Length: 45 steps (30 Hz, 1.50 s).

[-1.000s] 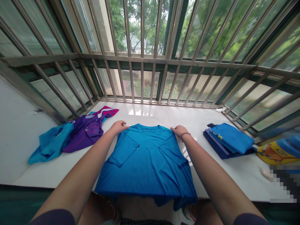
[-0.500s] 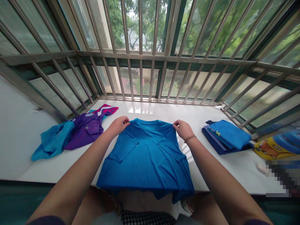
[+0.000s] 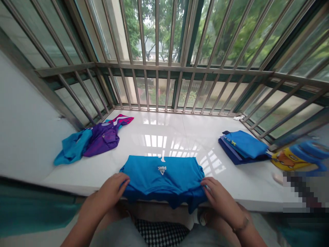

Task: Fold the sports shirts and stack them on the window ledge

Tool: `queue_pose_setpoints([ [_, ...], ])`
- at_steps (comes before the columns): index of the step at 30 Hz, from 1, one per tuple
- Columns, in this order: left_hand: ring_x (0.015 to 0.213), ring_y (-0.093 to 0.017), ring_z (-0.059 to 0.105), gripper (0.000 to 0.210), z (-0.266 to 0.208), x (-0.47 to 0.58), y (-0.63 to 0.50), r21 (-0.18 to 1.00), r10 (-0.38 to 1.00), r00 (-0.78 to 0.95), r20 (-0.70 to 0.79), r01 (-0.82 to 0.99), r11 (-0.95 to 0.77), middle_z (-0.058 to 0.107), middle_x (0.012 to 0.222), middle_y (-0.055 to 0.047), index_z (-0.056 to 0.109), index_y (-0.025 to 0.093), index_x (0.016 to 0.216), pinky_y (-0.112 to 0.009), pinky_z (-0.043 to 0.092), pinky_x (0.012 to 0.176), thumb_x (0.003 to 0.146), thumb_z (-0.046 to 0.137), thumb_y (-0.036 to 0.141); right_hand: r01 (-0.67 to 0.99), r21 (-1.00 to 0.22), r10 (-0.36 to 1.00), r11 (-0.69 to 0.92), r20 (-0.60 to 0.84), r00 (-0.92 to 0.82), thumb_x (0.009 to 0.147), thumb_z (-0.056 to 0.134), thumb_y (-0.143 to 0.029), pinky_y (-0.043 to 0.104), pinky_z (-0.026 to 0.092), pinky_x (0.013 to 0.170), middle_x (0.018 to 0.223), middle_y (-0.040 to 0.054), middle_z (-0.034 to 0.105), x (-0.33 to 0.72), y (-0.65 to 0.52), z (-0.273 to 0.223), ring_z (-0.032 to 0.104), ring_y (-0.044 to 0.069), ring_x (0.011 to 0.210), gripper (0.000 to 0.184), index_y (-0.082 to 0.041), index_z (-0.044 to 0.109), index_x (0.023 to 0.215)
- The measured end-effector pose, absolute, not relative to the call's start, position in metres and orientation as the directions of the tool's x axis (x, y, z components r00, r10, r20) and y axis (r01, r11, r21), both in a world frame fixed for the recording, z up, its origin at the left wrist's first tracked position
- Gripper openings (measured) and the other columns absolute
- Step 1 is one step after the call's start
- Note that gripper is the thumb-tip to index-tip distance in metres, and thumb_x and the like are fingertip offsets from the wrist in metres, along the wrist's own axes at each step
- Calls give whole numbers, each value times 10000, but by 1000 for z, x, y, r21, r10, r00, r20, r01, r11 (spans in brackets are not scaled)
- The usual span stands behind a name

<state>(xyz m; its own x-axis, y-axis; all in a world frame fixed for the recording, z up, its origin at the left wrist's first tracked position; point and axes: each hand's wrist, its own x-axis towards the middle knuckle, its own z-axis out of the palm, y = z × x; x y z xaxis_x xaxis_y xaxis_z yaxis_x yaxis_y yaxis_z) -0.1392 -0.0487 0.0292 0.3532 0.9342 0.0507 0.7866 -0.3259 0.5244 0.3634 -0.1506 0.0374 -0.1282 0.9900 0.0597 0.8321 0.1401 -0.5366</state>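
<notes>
I see blue shirt (image 3: 160,176) doubled at white ledge's (image 3: 200,133) front edge | long axis left-to-right, between hands | left hand (image 3: 113,188) pinches left end, right hand (image 3: 219,193) right end; neither nearer

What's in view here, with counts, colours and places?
shirt: 1, blue with white print, ledge's front edge
loose clothes: several, teal, purple, pink, left
folded clothes: one stack, blue, navy, lilac, right
jug: 1, yellow and blue, far right
scrap: 1, white, back right corner
pixelated thing: 1, dark, front right
ledge: 1, white, across the middle
wall: 1, pale, left
bars: many, silver, in front of windows
windows: several, green-framed, behind the bars
trees: several, green, outside
checked cloth: 1, black and white, bottom middle
bracelet: 1, brown, right wrist
legs: 2, partly grey-clothed, bottom
left hand: 1, bare, shirt's left edge
right hand: 1, bare, shirt's right edge
</notes>
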Motion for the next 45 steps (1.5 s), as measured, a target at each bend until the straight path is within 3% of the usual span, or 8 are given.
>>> queue_pose_setpoints([
  [8,1103,-332,734,438,43,-109,50,215,997,58,-55,976,-45,774,1170,-197,718,138,1227,-389,536,943,991,586,483,901,-329,954,-283,3,301,1060,553,-399,341,510,907,1056,156,768,338,-44,55,723,278,1038,311,-148,722,1133],
  [13,951,-283,753,362,30,-103,87,394,985,-23,-171,915,90,808,1005,-104,754,181,1094,-304,510,773,822,792,417,784,-491,924,-380,-151,352,963,688,-301,314,509,874,1041,149,790,337,-4,44,733,274,1041,188,-148,770,1034],
  [22,914,-225,750,180,7,-118,93,536,992,-1,-126,841,69,802,934,-53,779,201,958,-281,518,787,873,685,329,662,-585,881,-469,-255,399,1013,559,-239,234,508,587,777,43,765,364,-16,24,690,152,602,198,-163,742,1008],
  [27,954,-261,746,322,7,-123,95,495,996,49,-67,869,-10,789,1052,-90,783,187,1063,-328,542,857,851,703,415,775,-514,926,-367,-122,358,1069,499,-281,293,545,840,984,111,787,364,-19,36,750,206,888,270,-167,744,1079],
  [31,1094,-285,729,515,17,-126,105,527,952,297,-69,822,-218,755,1264,-112,773,209,1177,-344,550,970,734,803,471,907,-414,995,-75,-94,40,998,684,-267,289,443,1104,1356,114,713,356,-12,48,636,230,1297,289,-199,735,1275],
  [34,1011,-287,734,505,27,-126,115,478,883,426,-198,828,-293,788,1077,-69,791,240,1094,-340,549,906,632,856,434,949,-293,961,114,-210,-180,890,812,-216,306,463,1081,1349,124,712,356,-4,52,655,259,1259,449,-190,728,1331],
  [39,796,-232,699,215,47,-117,137,389,808,464,-364,864,-321,745,770,-1,772,254,777,-289,478,743,638,841,402,967,-223,941,123,-283,-185,890,807,-203,307,497,963,1090,95,780,364,18,58,709,267,1070,171,-205,823,1060],
  [45,879,-241,707,171,70,-93,187,296,915,349,-201,913,-282,776,877,-38,785,220,860,-283,482,769,766,769,362,984,-173,984,36,-167,-66,970,719,-203,293,465,1023,1197,124,734,367,76,81,665,242,1136,188,-164,807,1132],
])
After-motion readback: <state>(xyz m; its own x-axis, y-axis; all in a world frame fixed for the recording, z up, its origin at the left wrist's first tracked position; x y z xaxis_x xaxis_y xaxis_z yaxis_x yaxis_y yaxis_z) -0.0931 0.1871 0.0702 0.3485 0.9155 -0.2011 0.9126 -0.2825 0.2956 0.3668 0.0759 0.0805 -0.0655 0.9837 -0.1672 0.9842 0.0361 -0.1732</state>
